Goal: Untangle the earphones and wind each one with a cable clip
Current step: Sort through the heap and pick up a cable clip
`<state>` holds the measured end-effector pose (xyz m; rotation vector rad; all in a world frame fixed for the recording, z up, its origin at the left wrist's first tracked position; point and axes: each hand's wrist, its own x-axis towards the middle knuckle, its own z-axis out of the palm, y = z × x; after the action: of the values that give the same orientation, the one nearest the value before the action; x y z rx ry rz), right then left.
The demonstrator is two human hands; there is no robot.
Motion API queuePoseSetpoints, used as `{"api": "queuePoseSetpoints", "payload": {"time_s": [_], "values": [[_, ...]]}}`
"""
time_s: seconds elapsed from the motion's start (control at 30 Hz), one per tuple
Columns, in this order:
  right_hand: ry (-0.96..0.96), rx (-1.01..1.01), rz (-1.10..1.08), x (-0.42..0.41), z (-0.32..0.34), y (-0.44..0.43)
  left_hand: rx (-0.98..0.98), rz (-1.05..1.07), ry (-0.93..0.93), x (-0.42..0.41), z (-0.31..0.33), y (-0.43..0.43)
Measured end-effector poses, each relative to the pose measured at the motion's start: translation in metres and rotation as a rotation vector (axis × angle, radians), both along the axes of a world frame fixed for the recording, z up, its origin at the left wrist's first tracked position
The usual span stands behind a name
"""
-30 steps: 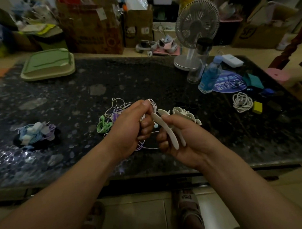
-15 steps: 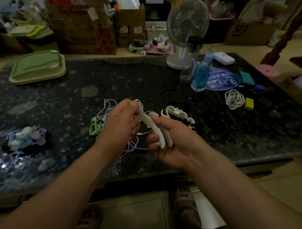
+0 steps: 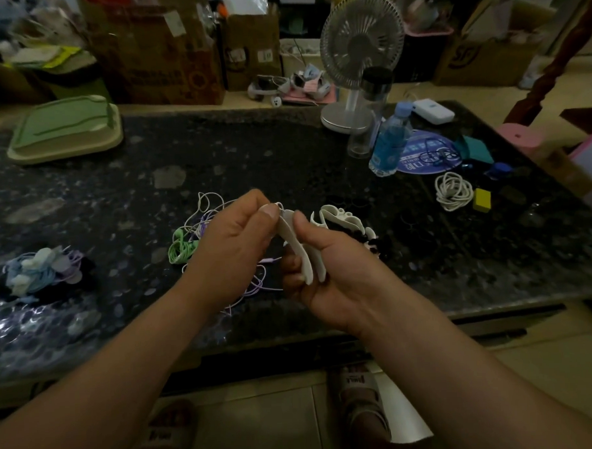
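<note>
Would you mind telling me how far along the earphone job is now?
Done, it seems: a clipped bundle at the left of the table. In hand: the right hand grips white cable clips, the left hand pinching one's tip. Left: the green, purple and white tangle.

A lidded tray (image 3: 64, 129) sits at the table's (image 3: 268, 151) far left corner; a fan (image 3: 360, 50) stands at the far edge, a tumbler (image 3: 368, 121) and water bottle (image 3: 390, 143) just before it. A coiled cable (image 3: 453, 191) lies near the right edge, wound earphones (image 3: 41, 271) near the left. Tangled earphones (image 3: 183, 248) lie toward the front edge, cable clips (image 3: 346, 219) just right.
</note>
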<state>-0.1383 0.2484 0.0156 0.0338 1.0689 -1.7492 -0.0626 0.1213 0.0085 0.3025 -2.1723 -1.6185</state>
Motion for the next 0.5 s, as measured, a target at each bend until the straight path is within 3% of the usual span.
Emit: {"api": "queuePoseSetpoints", "payload": {"time_s": [0.33, 0.4, 0.5], "values": [[0.281, 0.134, -0.017, -0.005, -0.003, 0.002, -0.304, -0.089, 0.021, 0.010, -0.002, 0.022], [0.330, 0.113, 0.048, -0.007, 0.000, 0.005, -0.229, -0.134, -0.007, 0.013, 0.004, 0.021], [0.404, 0.086, 0.165, -0.013, 0.005, 0.012, 0.183, -0.196, -0.111, 0.017, 0.018, 0.016]]}}
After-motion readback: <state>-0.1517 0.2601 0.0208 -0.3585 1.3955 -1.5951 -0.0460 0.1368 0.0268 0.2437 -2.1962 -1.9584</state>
